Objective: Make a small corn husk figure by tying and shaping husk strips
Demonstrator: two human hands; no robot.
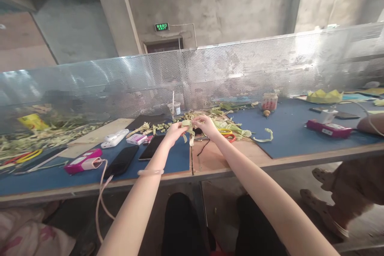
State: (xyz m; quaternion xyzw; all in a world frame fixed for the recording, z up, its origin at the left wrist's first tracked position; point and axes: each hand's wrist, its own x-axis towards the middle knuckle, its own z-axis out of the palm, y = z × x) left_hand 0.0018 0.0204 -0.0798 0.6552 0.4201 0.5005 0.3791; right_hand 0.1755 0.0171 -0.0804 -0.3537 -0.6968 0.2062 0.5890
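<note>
Both my arms reach out over the blue-topped workbench (288, 136). My left hand (175, 131) and my right hand (207, 125) meet above the bench, fingers pinched on a small pale green leaf-strip piece (188, 126) with loose ends hanging below it. A pale bangle (150, 172) sits on my left forearm. Just behind the hands lies a heap of green leaf strips (223, 122) and a row of small woven pieces (151, 129). Red-and-yellow scissors (227, 134) lie by my right wrist.
Two dark phones (123, 160) (152, 146), a pink power bank (82, 163) with a cable, and a white case (114, 138) lie at left. A plastic cup (175, 108) stands by the perforated metal screen (240, 72). Another person's arm (370, 124) and legs show at right.
</note>
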